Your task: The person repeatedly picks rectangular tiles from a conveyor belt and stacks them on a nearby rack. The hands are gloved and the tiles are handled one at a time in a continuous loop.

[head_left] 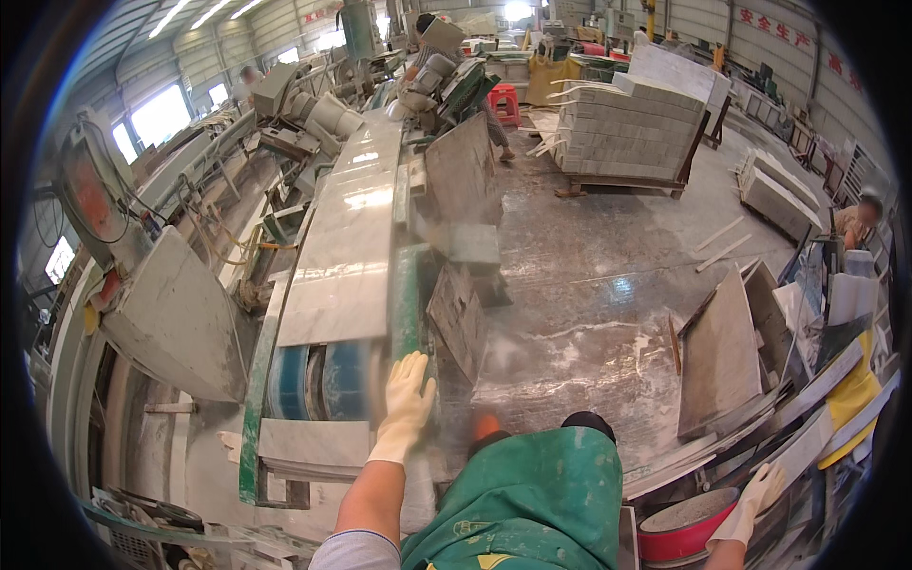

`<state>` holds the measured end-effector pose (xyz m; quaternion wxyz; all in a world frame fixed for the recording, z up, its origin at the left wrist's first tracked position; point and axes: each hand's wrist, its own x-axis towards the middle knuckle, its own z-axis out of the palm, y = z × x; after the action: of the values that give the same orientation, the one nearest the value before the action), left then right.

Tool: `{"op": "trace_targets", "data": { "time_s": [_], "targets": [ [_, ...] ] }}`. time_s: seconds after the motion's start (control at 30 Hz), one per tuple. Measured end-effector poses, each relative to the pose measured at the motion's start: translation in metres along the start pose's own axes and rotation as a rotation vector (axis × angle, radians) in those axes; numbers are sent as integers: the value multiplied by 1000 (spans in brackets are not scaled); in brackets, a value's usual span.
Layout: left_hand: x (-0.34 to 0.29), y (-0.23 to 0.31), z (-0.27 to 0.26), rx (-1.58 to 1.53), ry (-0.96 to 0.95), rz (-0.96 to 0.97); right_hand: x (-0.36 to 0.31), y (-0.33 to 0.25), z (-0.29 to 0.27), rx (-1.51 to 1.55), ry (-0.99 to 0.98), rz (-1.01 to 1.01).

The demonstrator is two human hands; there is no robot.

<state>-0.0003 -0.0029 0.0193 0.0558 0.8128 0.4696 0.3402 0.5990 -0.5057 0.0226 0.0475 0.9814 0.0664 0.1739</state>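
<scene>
Pale slab (340, 275) lies on the blue-belted conveyor (344, 385). Left hand (406, 404) flat, apparently empty, by green rail (407, 304); a sliding slab could pinch fingers. Right hand (757, 496) loosely curled; grip can't tell.

Two gloved hands (406, 407) (756, 496), two blue bands (289, 382) (346, 380), one green apron (532, 489), one red stool (504, 103), one red-sided tub (679, 544)

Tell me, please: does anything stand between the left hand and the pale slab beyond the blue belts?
Nothing visible does. The left hand is at the green rail; the pale slab lies ahead and to its left, past the blue belts, its near edge uncovered.
</scene>
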Motion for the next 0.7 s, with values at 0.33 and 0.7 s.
{"op": "trace_targets", "data": {
  "time_s": [0.33,0.7],
  "targets": [
    [-1,-2,1,-31,-4,-11,-15,-7,-3,37,22,-14],
    [-1,-2,3,-8,24,-6,-29,-9,-9,71,-28,-40]
  ]
}}
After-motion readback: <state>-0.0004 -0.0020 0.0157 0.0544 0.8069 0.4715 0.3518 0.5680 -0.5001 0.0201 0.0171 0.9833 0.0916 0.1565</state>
